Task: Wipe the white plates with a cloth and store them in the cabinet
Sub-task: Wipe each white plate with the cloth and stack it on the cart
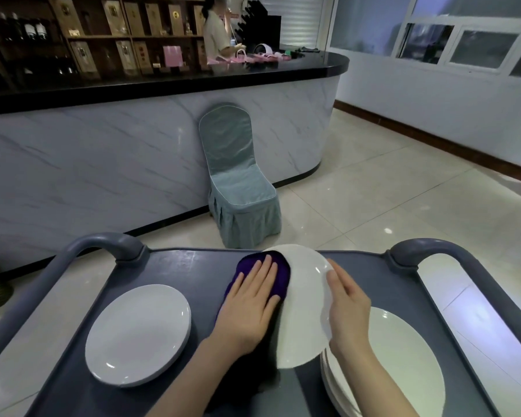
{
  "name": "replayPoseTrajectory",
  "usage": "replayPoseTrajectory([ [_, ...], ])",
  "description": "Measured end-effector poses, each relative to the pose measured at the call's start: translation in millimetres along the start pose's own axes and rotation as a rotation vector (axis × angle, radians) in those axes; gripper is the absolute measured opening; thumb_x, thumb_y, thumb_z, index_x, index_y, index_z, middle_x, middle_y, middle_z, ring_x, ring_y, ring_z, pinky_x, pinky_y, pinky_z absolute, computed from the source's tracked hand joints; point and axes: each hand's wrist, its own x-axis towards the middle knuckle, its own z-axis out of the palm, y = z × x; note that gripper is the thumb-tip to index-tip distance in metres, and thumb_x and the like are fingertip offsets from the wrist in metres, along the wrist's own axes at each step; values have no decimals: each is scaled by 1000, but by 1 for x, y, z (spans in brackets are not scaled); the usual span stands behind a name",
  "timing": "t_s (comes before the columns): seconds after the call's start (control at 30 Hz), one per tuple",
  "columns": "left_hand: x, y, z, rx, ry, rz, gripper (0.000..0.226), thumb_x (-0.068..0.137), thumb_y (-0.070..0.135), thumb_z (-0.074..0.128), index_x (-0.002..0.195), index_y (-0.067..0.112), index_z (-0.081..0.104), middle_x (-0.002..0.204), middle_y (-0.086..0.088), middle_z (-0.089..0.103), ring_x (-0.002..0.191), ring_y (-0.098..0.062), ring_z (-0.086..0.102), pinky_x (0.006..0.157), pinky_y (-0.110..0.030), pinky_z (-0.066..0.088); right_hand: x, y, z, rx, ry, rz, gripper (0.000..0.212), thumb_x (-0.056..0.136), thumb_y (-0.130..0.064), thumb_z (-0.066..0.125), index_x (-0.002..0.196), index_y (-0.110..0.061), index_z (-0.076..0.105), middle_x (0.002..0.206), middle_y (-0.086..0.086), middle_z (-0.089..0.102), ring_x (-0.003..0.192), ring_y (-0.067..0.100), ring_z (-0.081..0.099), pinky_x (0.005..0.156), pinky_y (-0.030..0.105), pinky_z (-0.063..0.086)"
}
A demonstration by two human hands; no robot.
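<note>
As right hand (348,305) grips a tilted white plate (304,281), flat left hand (247,311) presses purple cloth (283,272).
Plate glossy, plain; shelf labels (175,15) unreadable.

Text: none legible.
Boxes (133,18) on shelves (98,37) bear labels; small red sign (234,15) beside them; all too blurred to read.

Plate (139,334) left on cart (178,266), stack (403,362) right
</note>
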Motion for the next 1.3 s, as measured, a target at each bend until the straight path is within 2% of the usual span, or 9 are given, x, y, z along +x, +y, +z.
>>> replayPoseTrajectory([
  [0.1,-28,7,3,28,-9,9,59,101,33,28,155,20,7,162,8,1,151,-13,5,122,-39,16,9,-12,-6,-9,54,-47,30,98,-15,57,94,-39,74,98,-23,74,95,-4,68,85,24,50],
  [0.2,-50,35,13,17,22,80,61,85,34,39,143,16,49,151,2,42,136,-17,45,100,-44,46,4,-10,-4,-5,73,-41,30,99,-15,56,94,-39,74,99,-23,74,94,-5,68,87,25,51],
  [0.3,-39,51,13,-69,22,123,61,95,36,28,154,20,23,162,6,16,150,-15,14,121,-39,19,-11,2,3,-17,-5,-17,30,99,-15,56,97,-38,75,103,-22,74,99,-4,67,89,25,49],
  [0.43,2,35,-5,-62,129,71,62,94,48,3,151,33,-16,158,18,-26,144,-2,-27,120,-35,-14,-26,9,11,40,-161,-21,29,99,-9,55,112,-27,74,115,-10,74,114,7,65,99,28,47],
  [0.57,20,9,-33,-187,306,42,58,97,46,31,151,25,30,156,7,30,145,-12,22,120,-35,14,-24,-13,4,-141,-332,-155,39,95,-9,61,108,-44,74,110,-21,73,105,-4,66,81,8,49],
  [0.67,20,-14,-43,-382,256,-70,27,96,42,49,116,25,54,110,7,62,105,-19,55,91,-37,44,-14,-30,-7,-334,-419,-263,40,92,-10,65,107,-47,73,109,-30,70,104,-12,62,80,1,43],
  [0.97,13,-1,-61,-487,133,80,32,84,58,54,82,27,55,74,8,63,73,-10,59,70,-31,46,-6,-38,-3,-602,-599,-375,28,91,-20,69,115,-35,70,113,-27,68,109,-14,59,94,9,43],
  [1.17,-15,-8,-38,-898,290,-333,16,95,26,60,88,12,63,82,-4,69,74,-11,57,68,-26,46,-5,-44,-22,-411,-464,-331,28,94,-15,65,111,-35,74,110,-29,70,106,-12,61,83,2,42],
  [1.3,-18,-14,-38,-836,292,-368,23,95,26,59,85,7,62,79,-6,68,70,-12,55,63,-20,43,-9,-40,-24,-392,-458,-302,31,96,-15,62,113,-39,73,111,-29,70,107,-12,61,84,3,42],
])
